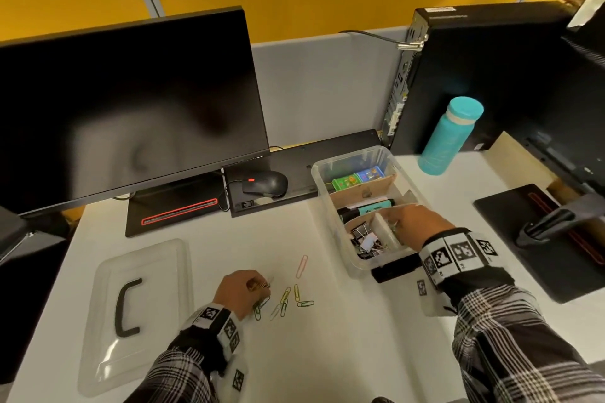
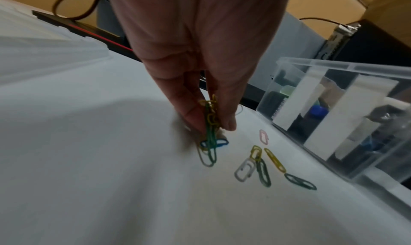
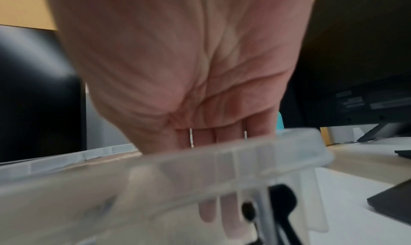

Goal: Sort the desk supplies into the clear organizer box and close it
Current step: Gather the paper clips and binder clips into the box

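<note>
The clear organizer box point(image 1: 355, 267) stands open on the white desk, split by cardboard dividers. My right hand point(image 1: 414, 222) reaches into its near right compartment with straight fingers point(image 3: 230, 212) that show through the box wall point(image 3: 222, 162); nothing shows in its grasp. Binder clips point(image 1: 365, 239) fill the near left compartment and markers point(image 1: 373, 208) lie in the middle one. My left hand point(image 1: 258, 286) pinches a bunch of coloured paper clips point(image 2: 211, 124) just above the desk. Several loose paper clips point(image 1: 289, 299) lie right of it, a pink one point(image 1: 302, 266) farthest.
The clear lid point(image 1: 137, 304) with its black handle point(image 1: 126, 307) lies at the left front. Behind are a monitor point(image 1: 124, 101), a mouse point(image 1: 265, 183) and a flipped keyboard point(image 1: 304, 157). A teal bottle point(image 1: 448, 137), a computer tower point(image 1: 484, 75) and a black stand base point(image 1: 550, 239) sit right.
</note>
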